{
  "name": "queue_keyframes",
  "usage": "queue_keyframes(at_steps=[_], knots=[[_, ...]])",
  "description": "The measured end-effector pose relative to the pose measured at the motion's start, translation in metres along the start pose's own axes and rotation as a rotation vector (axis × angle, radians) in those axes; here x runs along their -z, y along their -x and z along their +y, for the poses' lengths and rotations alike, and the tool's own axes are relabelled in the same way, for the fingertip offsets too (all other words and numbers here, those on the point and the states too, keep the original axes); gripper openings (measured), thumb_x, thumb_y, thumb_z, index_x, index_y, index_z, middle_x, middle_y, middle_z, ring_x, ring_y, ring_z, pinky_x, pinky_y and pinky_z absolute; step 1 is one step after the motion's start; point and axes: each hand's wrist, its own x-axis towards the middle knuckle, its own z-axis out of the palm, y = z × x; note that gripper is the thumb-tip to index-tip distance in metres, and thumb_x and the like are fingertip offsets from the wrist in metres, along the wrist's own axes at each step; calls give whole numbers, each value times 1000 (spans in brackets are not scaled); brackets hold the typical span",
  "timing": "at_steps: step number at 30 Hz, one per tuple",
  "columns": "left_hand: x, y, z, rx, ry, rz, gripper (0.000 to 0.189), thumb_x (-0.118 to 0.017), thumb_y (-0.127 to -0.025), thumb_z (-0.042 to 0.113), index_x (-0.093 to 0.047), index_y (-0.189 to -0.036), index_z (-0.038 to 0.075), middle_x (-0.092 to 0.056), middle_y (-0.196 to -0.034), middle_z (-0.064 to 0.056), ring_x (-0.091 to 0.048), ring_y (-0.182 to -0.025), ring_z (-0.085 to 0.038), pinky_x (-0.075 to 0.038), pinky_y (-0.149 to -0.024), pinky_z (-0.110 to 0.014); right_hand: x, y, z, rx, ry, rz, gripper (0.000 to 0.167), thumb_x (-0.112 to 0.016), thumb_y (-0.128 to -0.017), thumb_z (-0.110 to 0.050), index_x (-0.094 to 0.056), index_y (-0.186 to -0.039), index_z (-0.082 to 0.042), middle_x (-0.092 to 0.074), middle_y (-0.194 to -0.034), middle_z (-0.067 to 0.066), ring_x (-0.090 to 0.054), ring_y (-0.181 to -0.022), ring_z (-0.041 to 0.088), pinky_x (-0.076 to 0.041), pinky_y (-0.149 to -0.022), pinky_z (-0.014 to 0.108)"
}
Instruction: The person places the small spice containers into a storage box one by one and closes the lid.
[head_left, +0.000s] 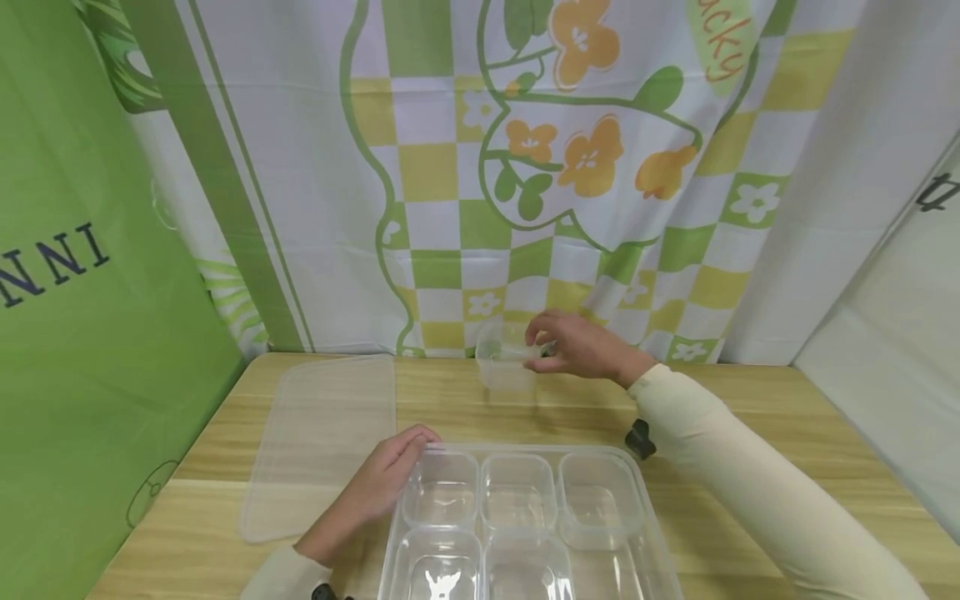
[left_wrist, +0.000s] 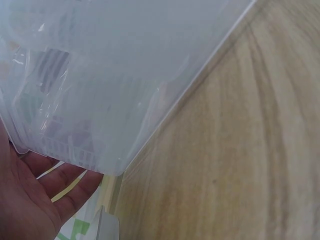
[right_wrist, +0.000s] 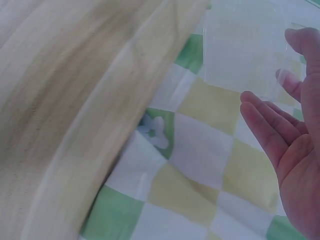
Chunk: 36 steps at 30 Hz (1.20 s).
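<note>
Head view: left hand (head_left: 386,473) hooks tray (head_left: 611,575) at 11 o'clock; right hand (head_left: 579,346) pinches container (head_left: 504,360). Best keep it level.

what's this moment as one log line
left hand: touching tray corner | right hand: at small box, grip unclear | lid: flat on table

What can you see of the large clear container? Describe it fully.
The large container is transparent and looks plastic, with a thin rim and rounded far-right corner. Open-topped, it sits upright on the wooden table, its near edge outside the head view. At least five small tubs stand inside. The left hand holds its far-left corner.
</note>
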Motion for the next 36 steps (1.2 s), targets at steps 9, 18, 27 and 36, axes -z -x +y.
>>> queue_keyframes(at_steps=[9,18,27,36], knots=[[1,0,0,8,10,-4,32,-36,-114,17,-66,-112,5,-70,-102,-10,-67,-92,-30,-59,-77,-41,19,5,-11,-23,-50,54,26,-80,-92,-21,-62,-106,-8,-59,-114,11,-67,-112,35,-59,-86,41],[0,0,1,18,-21,1,33,-37,-114,19,-67,-110,6,-70,-102,-9,-67,-94,-29,-58,-81,-41,30,17,-19,-28,-50,93,24,-80,-92,-21,-61,-102,-11,-60,-112,9,-68,-112,35,-59,-86,45],[0,0,-1,23,18,5,33,-37,-114,18,-67,-112,6,-70,-103,-9,-66,-92,-29,-58,-77,-40,37,42,-36,7,2,116,28,-80,-92,-22,-64,-109,-6,-59,-118,6,-67,-111,30,-59,-85,39],[0,0,-2,2,-7,8,33,-36,-114,17,-67,-112,6,-70,-104,-7,-66,-96,-28,-57,-82,-41,41,70,-50,77,67,177,25,-82,-88,-18,-65,-104,-9,-60,-127,14,-66,-110,29,-60,-80,32]])
